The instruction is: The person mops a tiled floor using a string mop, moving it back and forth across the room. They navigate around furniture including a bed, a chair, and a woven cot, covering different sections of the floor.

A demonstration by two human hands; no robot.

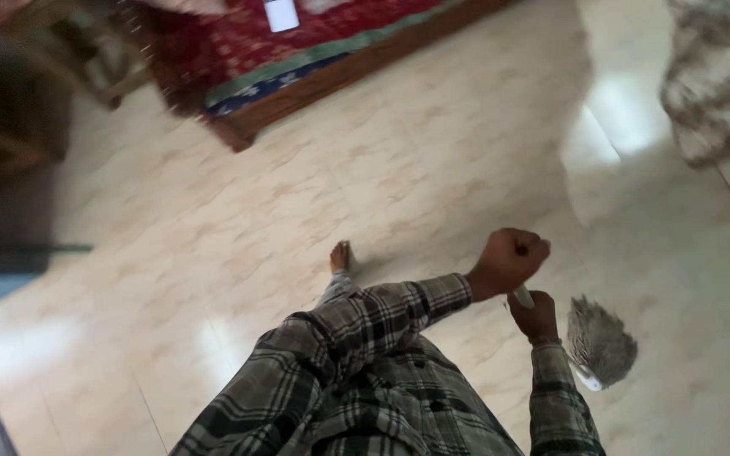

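My left hand (509, 260) is closed in a fist around the top of a pale mop handle (523, 296). Just below it, my right hand (536, 317) grips the same handle. The grey stringy mop head (600, 342) rests on the shiny cream tiled floor (433, 160) right beside my right hand. Both arms wear plaid sleeves. My bare foot (341, 256) stands on the tiles to the left of the hands.
A wooden-framed bed (297, 89) with a red patterned cover stands at the top, with a small white flat object (280, 14) on it. Dark wooden furniture (19, 110) is at the upper left. A patterned cloth (716, 80) hangs at the upper right.
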